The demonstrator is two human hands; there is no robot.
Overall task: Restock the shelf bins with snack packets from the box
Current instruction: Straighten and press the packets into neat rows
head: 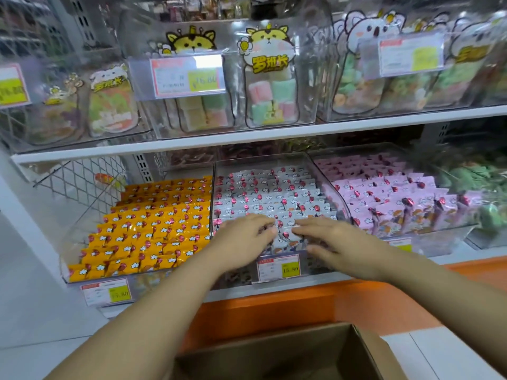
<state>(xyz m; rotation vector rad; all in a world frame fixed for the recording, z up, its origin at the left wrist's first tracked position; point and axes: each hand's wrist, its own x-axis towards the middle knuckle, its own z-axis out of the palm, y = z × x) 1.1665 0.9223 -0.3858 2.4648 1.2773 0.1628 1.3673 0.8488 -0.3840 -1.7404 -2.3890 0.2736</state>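
Three clear bins sit on the lower shelf. The middle bin [318, 171] holds rows of white snack packets [271, 196]. Both my hands reach into its front row. My left hand [244, 242] and my right hand [329, 242] lie on the front packets, fingers bent, fingertips on a white packet [285, 234] between them. Whether either hand pinches a packet I cannot make out. The brown cardboard box [365, 352] stands open below, at the bottom of the view; its inside is dark.
Orange packets [153, 229] fill the left bin and pink packets [397, 198] the right one. Price tags [278, 267] hang on the bin fronts. Clear tubs of jelly sweets [271, 100] stand on the upper shelf. An orange ledge [274, 305] runs under the bins.
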